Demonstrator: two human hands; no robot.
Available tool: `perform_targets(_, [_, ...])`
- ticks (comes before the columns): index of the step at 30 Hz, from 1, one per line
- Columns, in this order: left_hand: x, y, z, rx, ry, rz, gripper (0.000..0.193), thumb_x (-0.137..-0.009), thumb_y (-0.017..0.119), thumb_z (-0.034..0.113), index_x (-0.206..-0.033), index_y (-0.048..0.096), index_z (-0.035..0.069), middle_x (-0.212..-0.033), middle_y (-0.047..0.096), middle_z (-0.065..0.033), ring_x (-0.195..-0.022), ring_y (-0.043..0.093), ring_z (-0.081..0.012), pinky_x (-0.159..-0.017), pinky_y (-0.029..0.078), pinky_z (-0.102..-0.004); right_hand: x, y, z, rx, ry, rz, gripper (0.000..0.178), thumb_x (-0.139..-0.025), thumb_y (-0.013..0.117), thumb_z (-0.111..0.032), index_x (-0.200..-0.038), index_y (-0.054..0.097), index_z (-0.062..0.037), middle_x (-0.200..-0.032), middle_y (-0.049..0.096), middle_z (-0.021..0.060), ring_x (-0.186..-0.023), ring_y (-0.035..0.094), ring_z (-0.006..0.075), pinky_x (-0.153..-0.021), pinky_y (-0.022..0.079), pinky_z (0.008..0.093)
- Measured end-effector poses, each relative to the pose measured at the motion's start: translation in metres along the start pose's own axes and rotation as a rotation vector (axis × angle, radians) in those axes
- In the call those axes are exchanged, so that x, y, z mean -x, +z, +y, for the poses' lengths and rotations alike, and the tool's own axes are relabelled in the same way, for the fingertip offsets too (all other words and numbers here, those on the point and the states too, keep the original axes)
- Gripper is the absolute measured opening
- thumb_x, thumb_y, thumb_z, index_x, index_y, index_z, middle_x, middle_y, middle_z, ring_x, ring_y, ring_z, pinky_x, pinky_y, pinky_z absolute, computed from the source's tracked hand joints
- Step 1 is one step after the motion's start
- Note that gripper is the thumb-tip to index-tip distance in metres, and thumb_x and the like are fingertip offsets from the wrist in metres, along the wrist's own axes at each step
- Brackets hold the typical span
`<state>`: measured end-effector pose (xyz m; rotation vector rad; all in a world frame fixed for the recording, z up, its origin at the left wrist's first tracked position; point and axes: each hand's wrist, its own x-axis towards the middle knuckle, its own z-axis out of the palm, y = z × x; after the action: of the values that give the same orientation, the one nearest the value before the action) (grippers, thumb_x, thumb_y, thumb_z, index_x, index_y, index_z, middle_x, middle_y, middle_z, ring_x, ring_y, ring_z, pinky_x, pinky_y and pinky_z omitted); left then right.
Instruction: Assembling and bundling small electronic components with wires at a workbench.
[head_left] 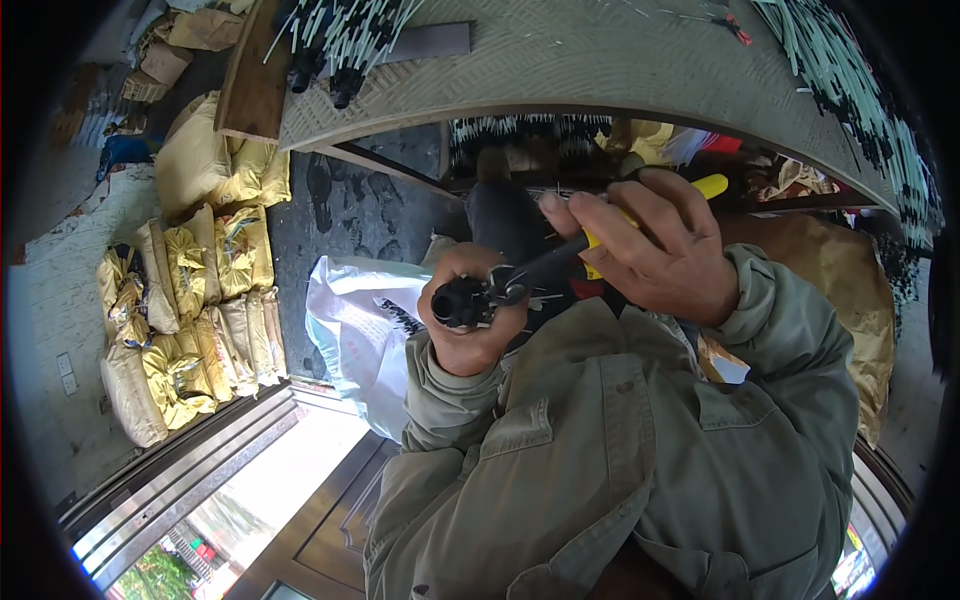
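Note:
My left hand is closed around a black-ended bundle, held in front of my chest with its dark, knobbly end turned up. In my right hand are yellow-handled pliers, gripped by the handles. The metal jaws reach left to the bundle, beside my left fingers. Whether they bite on anything there is too small to tell. One yellow handle end sticks out past my right fingers; the other handle shows below them. Most of the bundle is hidden in my left palm.
Ahead stands a grey table, with bundles of pale, black-ended sticks at its left and a larger pile at its right. Red-handled cutters lie near that pile. Yellow sacks line the left wall. A white bag stands by my left arm.

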<state>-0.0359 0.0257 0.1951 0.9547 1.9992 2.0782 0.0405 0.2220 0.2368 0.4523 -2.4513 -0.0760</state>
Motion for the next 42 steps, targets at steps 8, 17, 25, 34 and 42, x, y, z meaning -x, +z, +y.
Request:
perform_targets(8, [0.006, 0.004, 0.013, 0.095, -0.044, -0.106, 0.026, -0.059, 0.061, -0.006, -0.084, 0.054, -0.001, -0.080, 0.058, -0.0087, -0.070, 0.054, -0.0140, -0.065, 0.042, -0.0242, -0.016, -0.056, 0.037, -0.748, -0.076, -0.751, 0.029, -0.083, 0.060, -0.031, -0.084, 0.051, -0.0032, -0.105, 0.054, 0.0143, -0.077, 0.059, 0.0235, -0.057, 0.049, 0.0309])
perform_targets(17, [-0.013, -0.004, 0.026, 0.128, 0.023, -0.498, 0.057, -0.049, 0.087, 0.022, -0.093, 0.062, -0.004, -0.081, 0.062, -0.0102, -0.074, 0.060, -0.0206, -0.065, 0.043, -0.0292, 0.025, -0.010, 0.039, -2.378, 0.658, -1.542, 0.046, -0.088, 0.051, -0.041, -0.110, 0.042, -0.0016, -0.083, 0.061, 0.0110, -0.062, 0.062, 0.0167, -0.054, 0.051, 0.0262])
perform_targets(25, [-0.001, 0.000, 0.012, 0.158, -0.020, -0.224, 0.062, -0.048, 0.085, 0.034, -0.092, 0.061, -0.003, -0.079, 0.062, -0.0108, -0.067, 0.054, -0.0183, -0.061, 0.040, -0.0299, 0.011, -0.056, 0.039, -1.096, 0.088, -0.634, 0.054, -0.084, 0.059, -0.035, -0.124, 0.040, -0.0025, -0.101, 0.057, 0.0170, -0.063, 0.062, 0.0203, -0.054, 0.051, 0.0275])
perform_targets(34, [-0.011, -0.007, 0.006, 0.175, 0.108, -0.452, 0.063, -0.047, 0.085, 0.035, -0.093, 0.061, -0.002, -0.081, 0.063, -0.0111, -0.068, 0.054, -0.0183, -0.063, 0.040, -0.0313, 0.016, -0.032, 0.056, -1.770, 0.386, -1.129, 0.063, -0.080, 0.065, -0.034, -0.126, 0.039, -0.0002, -0.101, 0.056, 0.0164, -0.080, 0.061, 0.0219, -0.060, 0.051, 0.0292])
perform_targets(42, [-0.009, -0.003, 0.004, 0.198, -0.030, -0.246, 0.064, -0.048, 0.084, 0.037, -0.093, 0.062, -0.003, -0.083, 0.063, -0.0116, -0.071, 0.055, -0.0191, -0.065, 0.039, -0.0298, 0.015, -0.069, 0.038, -0.572, 0.053, -0.588, 0.068, -0.076, 0.068, -0.031, -0.131, 0.037, -0.0055, -0.097, 0.058, 0.0152, -0.081, 0.061, 0.0216, -0.069, 0.051, 0.0307])
